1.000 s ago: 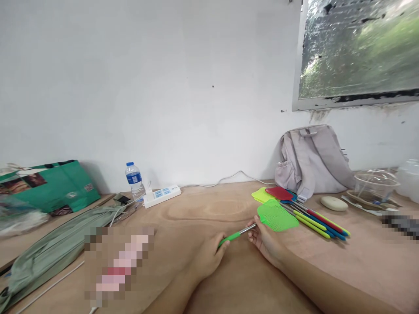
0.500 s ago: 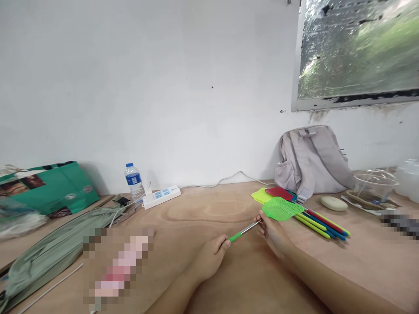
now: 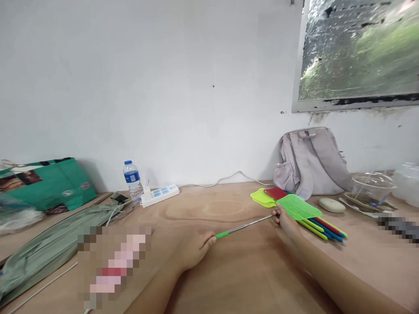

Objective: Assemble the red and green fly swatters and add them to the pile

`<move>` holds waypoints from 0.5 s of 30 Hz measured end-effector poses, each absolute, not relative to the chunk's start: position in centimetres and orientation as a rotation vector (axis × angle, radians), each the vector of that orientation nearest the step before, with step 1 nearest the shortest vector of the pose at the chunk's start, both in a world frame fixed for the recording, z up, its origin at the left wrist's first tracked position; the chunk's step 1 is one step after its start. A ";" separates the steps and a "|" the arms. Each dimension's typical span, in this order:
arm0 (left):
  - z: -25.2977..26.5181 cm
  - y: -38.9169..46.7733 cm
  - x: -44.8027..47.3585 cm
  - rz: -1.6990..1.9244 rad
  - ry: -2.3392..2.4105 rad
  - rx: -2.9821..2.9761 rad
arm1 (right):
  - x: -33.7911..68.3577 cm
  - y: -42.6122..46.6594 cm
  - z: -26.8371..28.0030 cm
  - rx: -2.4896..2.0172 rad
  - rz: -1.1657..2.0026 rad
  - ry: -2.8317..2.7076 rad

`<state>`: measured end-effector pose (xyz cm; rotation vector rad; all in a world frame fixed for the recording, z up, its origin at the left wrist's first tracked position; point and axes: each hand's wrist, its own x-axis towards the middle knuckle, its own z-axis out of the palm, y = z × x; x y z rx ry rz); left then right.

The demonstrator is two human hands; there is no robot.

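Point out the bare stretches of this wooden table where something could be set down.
Bare wood lies between the white power strip and the pile of coloured fly swatters. Another patch lies right of the right hand. Crowded: the left end, with grey-green fabric bag and clear water bottle, and the back right by the grey backpack.

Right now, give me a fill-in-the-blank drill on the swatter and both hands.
1. The left hand grips the swatter's ___ handle.
2. The right hand holds the green fly swatter beside its mesh ___.
3. Between the hands runs a bare ___ rod.
4. The backpack leans against the ___.

Missing: green; head; metal; wall
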<state>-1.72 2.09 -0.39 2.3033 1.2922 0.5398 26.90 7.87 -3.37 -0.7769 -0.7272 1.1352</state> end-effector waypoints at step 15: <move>0.7 2.8 -3.9 0.536 1.272 2.285 | 33.5 8.7 -0.5 -0.642 1.013 -0.667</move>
